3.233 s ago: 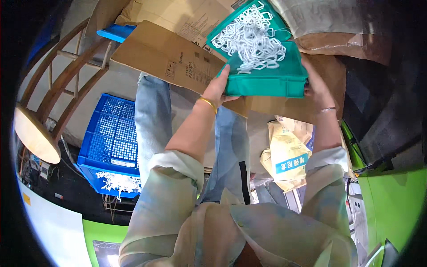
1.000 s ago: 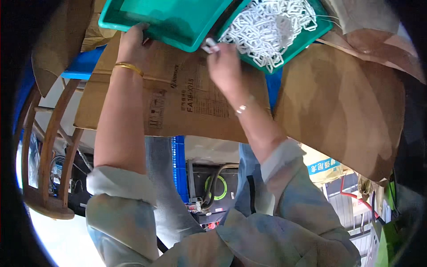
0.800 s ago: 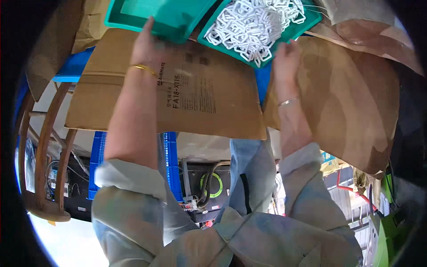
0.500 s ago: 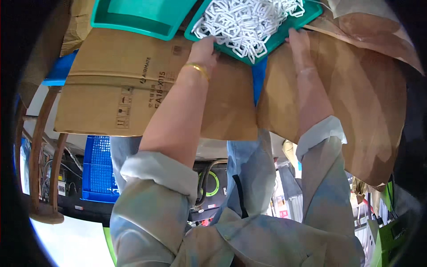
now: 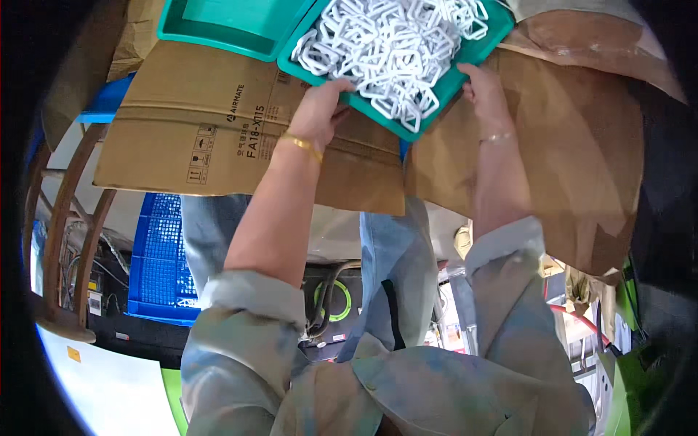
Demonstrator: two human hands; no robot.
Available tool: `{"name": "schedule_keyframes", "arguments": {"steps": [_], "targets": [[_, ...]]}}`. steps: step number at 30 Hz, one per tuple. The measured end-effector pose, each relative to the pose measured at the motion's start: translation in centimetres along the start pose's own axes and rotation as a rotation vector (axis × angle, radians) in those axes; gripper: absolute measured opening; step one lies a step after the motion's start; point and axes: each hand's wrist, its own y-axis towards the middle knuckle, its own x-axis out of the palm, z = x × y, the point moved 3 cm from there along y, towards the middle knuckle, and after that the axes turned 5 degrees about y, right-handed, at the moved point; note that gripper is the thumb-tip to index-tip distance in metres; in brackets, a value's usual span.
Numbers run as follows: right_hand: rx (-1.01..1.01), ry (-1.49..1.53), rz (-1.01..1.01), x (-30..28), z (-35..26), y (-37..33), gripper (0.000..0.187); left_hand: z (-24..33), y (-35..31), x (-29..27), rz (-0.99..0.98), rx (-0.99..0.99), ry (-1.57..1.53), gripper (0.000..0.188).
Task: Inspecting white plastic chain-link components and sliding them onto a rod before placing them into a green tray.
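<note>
Left hand (image 5: 318, 112) and right hand (image 5: 486, 93) grip a smooth green tray (image 5: 476, 51) — angular white loops (image 5: 385, 51) heaped inside — over creased cardboard (image 5: 171, 120).

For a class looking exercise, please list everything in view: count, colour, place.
Loaded tray: one, green, top centre
Links: many, white, in loaded tray
Second tray: one, green, top left
Cardboard flaps: two, brown, across middle
Crate: one, blue, lower left
Wooden frame: one, brown, left edge
Ring: one, green, lower centre
Edge clutter: unclear, mixed, lower right
Bracelets: two, gold and silver, wrists
Jeans legs: two, blue, below flaps
Left hand: one, bare, loaded tray's rim
Right hand: one, bare, same rim
</note>
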Motion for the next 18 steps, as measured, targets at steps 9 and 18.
{"name": "schedule_keyframes", "arguments": {"steps": [9,18], "targets": [[0.006,0.193,-0.256,-0.7,0.1,-10.5,0.034,0.1,-14.3,-9.6,0.208,0.214,-0.189,0.013],[-0.792,-1.407,0.398,0.9,1.4,5.0,0.028,4.4,-15.4,-21.1,0.258,0.557,-0.392,0.033]]}}
